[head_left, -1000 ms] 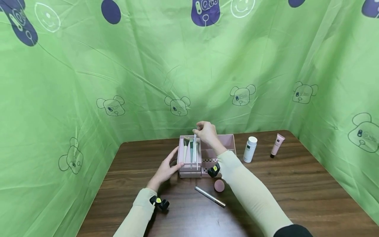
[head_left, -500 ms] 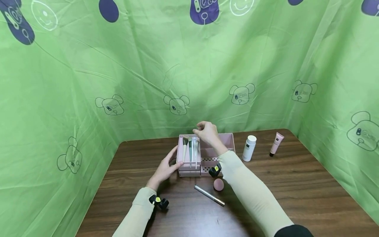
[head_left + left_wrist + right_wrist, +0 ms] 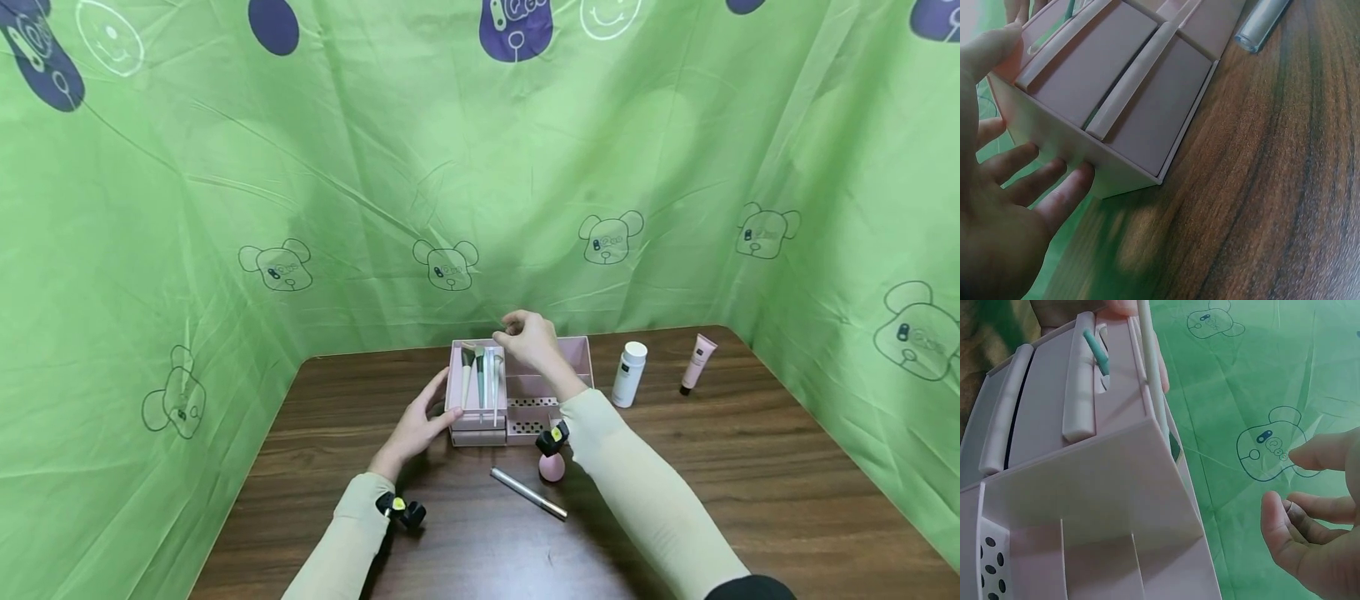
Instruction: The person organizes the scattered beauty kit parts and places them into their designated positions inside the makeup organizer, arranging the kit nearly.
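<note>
A pink makeup organizer [image 3: 478, 437] with drawers stands on the table. Several makeup brushes [image 3: 481, 382] lie in its upper left compartment, some handles sticking out at the front. My left hand [image 3: 411, 429] rests against the organizer's left side; in the left wrist view its fairly straight fingertips [image 3: 1082, 178] touch the wall and the thumb lies at the top edge. Above the back of the organizer hovers my right hand [image 3: 531, 338], fingers loosely bent. In the right wrist view thumb and fingers are apart, nothing between them.
A silver tube [image 3: 528, 494] and a small pink rounded sponge-like thing [image 3: 552, 469] lie in front of the organizer. To its right stand a white bottle [image 3: 629, 375] and a pink squeeze tube [image 3: 698, 365]. A green curtain [image 3: 360, 208] hangs behind the table [image 3: 750, 467].
My right hand has let go of a thin pale-handled brush, which lies among the others, and has shifted slightly right. My left hand stays on the organizer.
</note>
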